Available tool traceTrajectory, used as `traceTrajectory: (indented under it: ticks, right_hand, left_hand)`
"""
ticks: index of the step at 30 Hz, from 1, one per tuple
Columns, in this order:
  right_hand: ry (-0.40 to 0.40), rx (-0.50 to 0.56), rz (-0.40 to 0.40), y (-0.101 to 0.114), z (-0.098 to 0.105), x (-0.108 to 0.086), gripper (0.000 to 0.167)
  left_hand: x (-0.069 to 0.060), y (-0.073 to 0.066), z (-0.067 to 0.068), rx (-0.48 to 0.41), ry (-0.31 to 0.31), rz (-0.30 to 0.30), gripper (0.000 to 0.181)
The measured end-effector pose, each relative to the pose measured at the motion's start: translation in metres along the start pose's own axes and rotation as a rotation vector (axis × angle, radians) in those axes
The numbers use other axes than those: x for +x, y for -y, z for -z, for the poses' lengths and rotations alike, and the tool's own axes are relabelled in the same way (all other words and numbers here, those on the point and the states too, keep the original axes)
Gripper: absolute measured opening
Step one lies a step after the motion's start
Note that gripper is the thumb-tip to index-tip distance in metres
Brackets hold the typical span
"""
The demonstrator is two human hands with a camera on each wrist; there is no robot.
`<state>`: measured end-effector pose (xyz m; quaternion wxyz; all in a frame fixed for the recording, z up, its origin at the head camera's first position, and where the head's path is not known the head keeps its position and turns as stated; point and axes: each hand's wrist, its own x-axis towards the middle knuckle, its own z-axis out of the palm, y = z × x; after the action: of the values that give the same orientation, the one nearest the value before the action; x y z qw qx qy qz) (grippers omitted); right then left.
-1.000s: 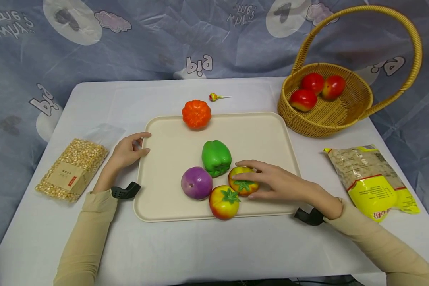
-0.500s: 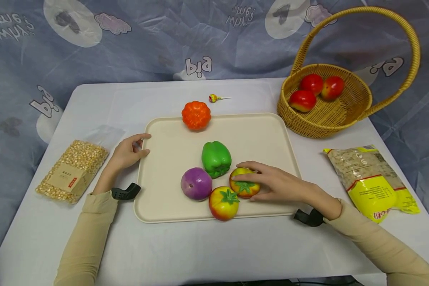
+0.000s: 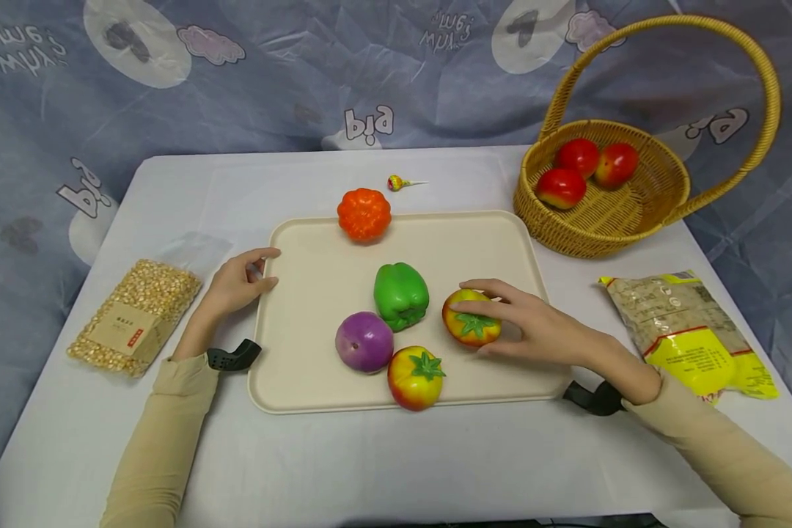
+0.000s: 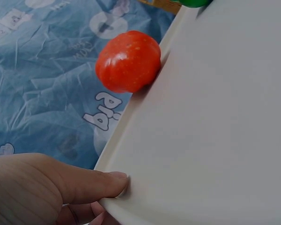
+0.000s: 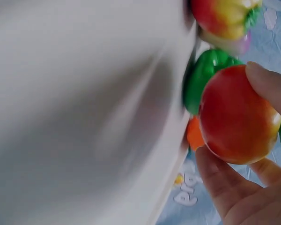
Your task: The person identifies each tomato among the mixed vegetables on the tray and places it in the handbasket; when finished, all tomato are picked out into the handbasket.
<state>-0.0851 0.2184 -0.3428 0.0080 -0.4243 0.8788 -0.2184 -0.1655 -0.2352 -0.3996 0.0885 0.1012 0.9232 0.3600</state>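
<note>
My right hand (image 3: 534,326) pinches a red-and-yellow tomato (image 3: 473,328) with a green leafy top, fingers and thumb on its sides. In the right wrist view this tomato (image 5: 239,115) is held up off the beige tray (image 3: 317,293). With the thumb on top and fingers below, my left hand (image 3: 234,282) grips the tray's left rim; the left wrist view shows the thumb (image 4: 100,183) there. A second tomato (image 3: 414,381) sits at the front rim, beside a round purple vegetable (image 3: 364,342). Behind them is a green bell pepper (image 3: 401,295). An orange pumpkin (image 3: 364,215) sits at the far rim.
A wicker basket (image 3: 587,242) with a tall handle and three red apples (image 3: 561,188) stands at the back right. A bag of corn kernels (image 3: 138,315) lies left, a yellow-and-clear bag (image 3: 686,334) right. Behind the tray lies a lollipop (image 3: 399,182).
My right hand has taken the tomato up and moved it right and away from the pepper and the other tomato. The left hand stays at the tray's rim.
</note>
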Motion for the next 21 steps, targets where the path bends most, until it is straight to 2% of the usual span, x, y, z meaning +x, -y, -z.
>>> traceTrajectory:
  ticks: [4,11,21]
  right_hand:
    - [-0.076,-0.02,-0.019,-0.009,0.014,-0.003,0.072]
    - [-0.227,-0.039,0.015,-0.032,0.037,-0.006,0.079]
    - [-0.296,-0.081,-0.087,-0.063,0.064,-0.016,0.086]
  left_hand:
    - [0.0,0.002,-0.002,0.008,-0.009,-0.008,0.047]
    - [0.0,0.003,-0.003,0.008,-0.022,-0.01,0.047]
    - [0.001,0.003,-0.001,0.011,-0.023,-0.021,0.046]
